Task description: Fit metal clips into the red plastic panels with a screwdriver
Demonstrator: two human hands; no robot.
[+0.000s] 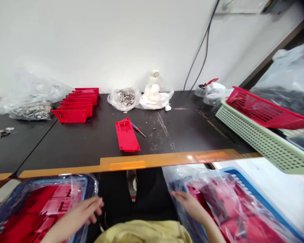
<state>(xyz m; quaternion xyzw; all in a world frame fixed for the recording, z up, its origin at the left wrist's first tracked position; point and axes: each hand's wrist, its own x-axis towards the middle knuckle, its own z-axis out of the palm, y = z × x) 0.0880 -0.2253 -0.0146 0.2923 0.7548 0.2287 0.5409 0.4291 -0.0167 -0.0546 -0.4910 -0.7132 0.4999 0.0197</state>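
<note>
While both hands are down below the table's front edge in the head view, the single red panel (128, 136) lies flat near the middle of that edge, untouched, its end with the small metal pins towards the back. A screwdriver (138, 130) lies just beside it, on its right. The left hand (90, 209) is at the inner side of the left basket (85, 187), palm turned inwards, its fingers apart and slightly bent, with nothing in them. The right hand (188, 203) is at the inner side of the right basket (262, 199), fingers stretched out against or just over the clear plastic bag (233, 206); whether they pinch its film, I cannot tell.

More red parts fill both baskets. On the table (98, 145), a row of red panels (77, 104) stands on edge towards the back left, and an open bag of metal pieces (125, 98) sits at the middle of the back edge.

The step in hand looks like a pause between holds, or handling at the baskets rather than work on the table. A reach into the right basket would call for fingers clear of the loose film; taking up the flat panel would call for a lift over the front edge and a grip on its sides, away from the pins.
</note>
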